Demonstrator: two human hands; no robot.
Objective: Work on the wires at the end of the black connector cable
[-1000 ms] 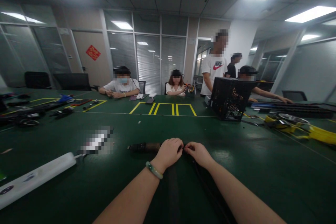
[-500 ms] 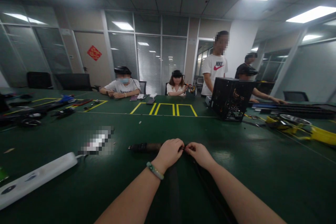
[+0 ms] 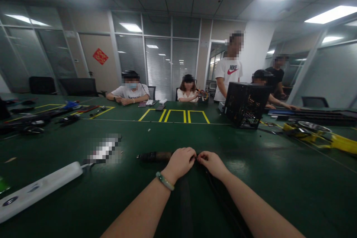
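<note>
A dark corded electric screwdriver (image 3: 160,157) lies crosswise on the green tabletop, its narrow tip pointing left. My left hand (image 3: 181,160), with a green bangle on the wrist, closes over the rear end of its body. Close beside it, my right hand (image 3: 210,162) has thumb and fingers pinched together at the cord end. The black cord (image 3: 220,193) runs from there down towards me, partly under my right forearm. What exactly sits between the fingertips is too small and dark to make out.
To the left lies a white power strip (image 3: 41,189). A black computer case (image 3: 245,105) stands to the right, with yellow straps (image 3: 309,134) beyond it. Tools and cables (image 3: 33,119) cover the far left. Several people sit or stand across the table (image 3: 125,134).
My hands and the screwdriver stay practically in place. In the background, a person in black has shifted right, and a dark box with wires shows more clearly before a seated person.
</note>
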